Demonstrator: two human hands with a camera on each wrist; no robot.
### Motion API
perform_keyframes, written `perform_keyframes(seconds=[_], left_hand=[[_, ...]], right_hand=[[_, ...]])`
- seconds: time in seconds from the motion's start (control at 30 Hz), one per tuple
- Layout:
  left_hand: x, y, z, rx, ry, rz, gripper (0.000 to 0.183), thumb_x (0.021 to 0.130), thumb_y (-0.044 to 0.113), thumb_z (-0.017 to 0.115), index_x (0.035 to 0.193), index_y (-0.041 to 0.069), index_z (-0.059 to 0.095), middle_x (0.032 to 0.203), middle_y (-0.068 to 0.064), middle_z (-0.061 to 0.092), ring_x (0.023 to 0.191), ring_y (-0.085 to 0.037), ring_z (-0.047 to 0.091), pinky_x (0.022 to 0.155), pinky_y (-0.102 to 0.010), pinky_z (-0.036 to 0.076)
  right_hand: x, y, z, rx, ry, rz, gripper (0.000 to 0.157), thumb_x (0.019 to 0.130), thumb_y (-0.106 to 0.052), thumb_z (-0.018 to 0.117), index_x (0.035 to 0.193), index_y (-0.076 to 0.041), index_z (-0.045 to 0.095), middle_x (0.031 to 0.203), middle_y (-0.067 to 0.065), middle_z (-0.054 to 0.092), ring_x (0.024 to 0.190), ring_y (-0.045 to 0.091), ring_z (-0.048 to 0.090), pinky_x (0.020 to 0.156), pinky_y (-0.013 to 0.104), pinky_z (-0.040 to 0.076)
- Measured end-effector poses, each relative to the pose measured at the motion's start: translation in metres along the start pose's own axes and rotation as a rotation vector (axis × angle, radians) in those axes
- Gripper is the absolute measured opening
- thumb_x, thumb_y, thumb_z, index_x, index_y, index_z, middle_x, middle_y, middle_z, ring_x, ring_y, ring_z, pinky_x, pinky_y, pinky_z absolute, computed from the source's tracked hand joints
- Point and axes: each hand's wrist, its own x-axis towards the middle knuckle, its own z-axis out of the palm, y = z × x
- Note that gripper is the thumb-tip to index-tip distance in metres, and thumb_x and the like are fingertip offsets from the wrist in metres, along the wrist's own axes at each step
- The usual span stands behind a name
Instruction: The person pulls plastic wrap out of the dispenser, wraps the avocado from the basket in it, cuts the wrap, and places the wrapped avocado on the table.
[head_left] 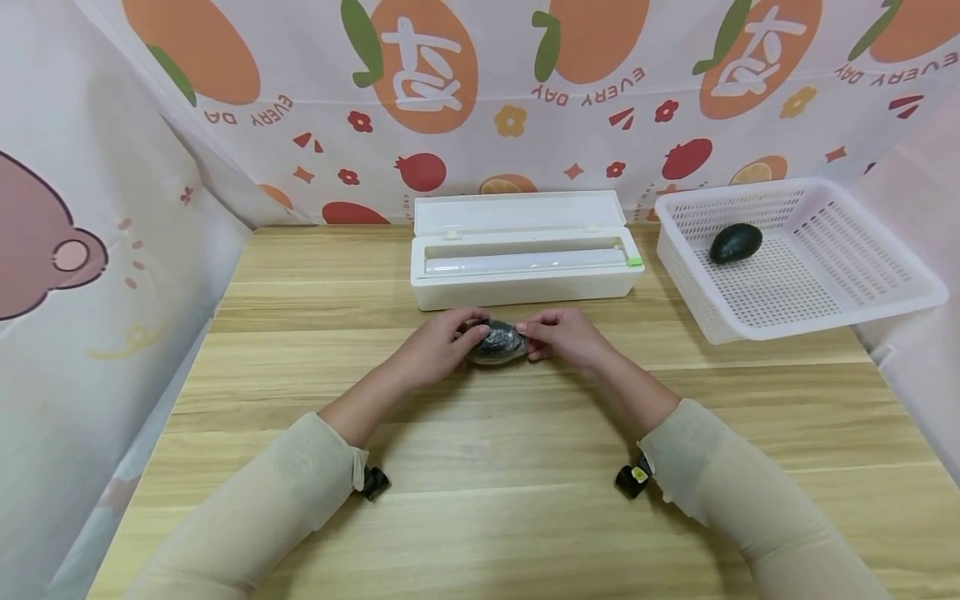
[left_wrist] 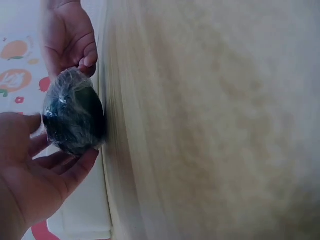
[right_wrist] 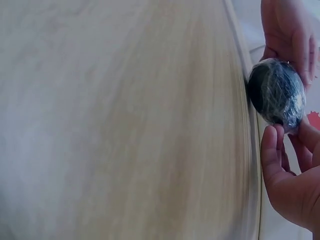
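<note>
Together, a person's left hand and right hand hold a dark, film-wrapped fruit by its two ends, just short of a long white box at the far edge of the table. The left fingers curl round one end, thumb on top; the right fingers pinch the other, nearly closed. Whether the fruit rests on the table or hangs just above it is hard to tell. Glossy, wrinkled film could make the grip slick, and the rounded shape could roll toward the near edge if both hands loosened. A hard pull from the right fingers might tear the film or unwind it. Knuckles so near the box could bump it and drop its raised lid. At the far right corner, a white basket holds an unwrapped fruit; its rim appears to reach past the right edge, where a careless elbow might tip it.
</note>
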Motion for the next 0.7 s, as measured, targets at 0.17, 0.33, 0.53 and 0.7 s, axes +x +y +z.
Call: perform_keyframes(seconds=[0.17,0.33,0.53,0.7], left_hand=[[0.001,0.0006,0.0002,0.044,-0.058,0.052,0.058,0.09,0.032,0.072,0.14,0.006,0.054,0.131,-0.013,0.063,0.117,-0.025,0.06,0.099,-0.043,0.049],[0.0021,0.001,-0.0002,0.036,-0.081,0.045,0.063,0.088,0.034,0.075,0.14,0.005,0.053,0.133,-0.014,0.061,0.12,-0.027,0.059,0.102,-0.044,0.047],[0.0029,0.0005,0.0006,0.013,-0.099,0.009,0.064,0.087,0.043,0.074,0.138,0.01,0.054,0.13,-0.009,0.062,0.117,-0.024,0.058,0.101,-0.044,0.047],[0.0043,-0.0012,0.0013,-0.021,-0.112,-0.002,0.065,0.087,0.042,0.073,0.141,0.013,0.051,0.127,-0.007,0.062,0.113,-0.022,0.059,0.097,-0.042,0.049]], right_hand=[[-0.0004,0.001,-0.0007,-0.024,0.017,-0.005,0.025,0.095,-0.009,0.063,0.111,0.01,0.067,0.084,0.008,0.069,0.064,0.014,0.063,0.065,0.027,0.059],[-0.0023,0.0011,-0.0009,-0.043,-0.005,-0.011,0.028,0.093,-0.003,0.057,0.117,0.009,0.066,0.109,0.019,0.07,0.069,0.015,0.063,0.068,0.026,0.058],[-0.0014,0.0022,-0.0012,-0.066,0.003,-0.026,0.028,0.095,-0.005,0.06,0.12,0.006,0.066,0.109,0.019,0.07,0.071,0.015,0.063,0.069,0.026,0.057],[-0.0003,0.0023,-0.0003,-0.031,0.048,-0.03,0.023,0.094,-0.006,0.064,0.113,0.007,0.067,0.101,0.016,0.07,0.07,0.016,0.065,0.07,0.03,0.059]])
